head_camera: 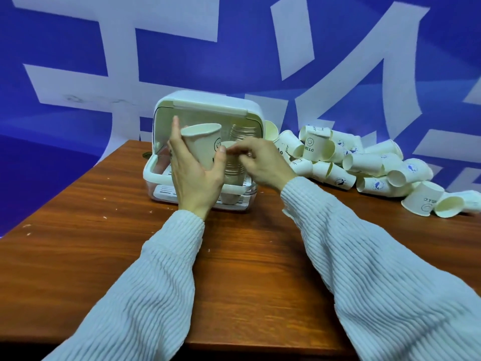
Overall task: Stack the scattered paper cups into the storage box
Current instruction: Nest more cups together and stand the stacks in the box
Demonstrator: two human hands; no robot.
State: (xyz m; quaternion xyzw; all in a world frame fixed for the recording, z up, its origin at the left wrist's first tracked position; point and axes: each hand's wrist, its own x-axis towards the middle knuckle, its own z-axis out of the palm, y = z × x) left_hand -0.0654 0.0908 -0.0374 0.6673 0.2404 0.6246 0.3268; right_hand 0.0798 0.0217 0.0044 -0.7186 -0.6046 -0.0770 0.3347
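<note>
A white storage box (156, 175) with its lid raised stands at the far middle of the wooden table (104, 243). My left hand (194, 175) holds an upright white paper cup (201, 142) with a smiley print in front of the box opening. My right hand (260, 162) reaches in from the right, its fingertips pinching the rim of the top cup of a stack (233, 168) standing inside the box. Another stack (244, 132) shows deeper in the box. A heap of loose cups (364, 162) lies to the right of the box.
A blue backdrop with large white shapes (234, 48) hangs right behind the table. Cups lie on their sides out to the table's right edge (447, 207). The table's front edge (260, 345) runs beneath my sleeves.
</note>
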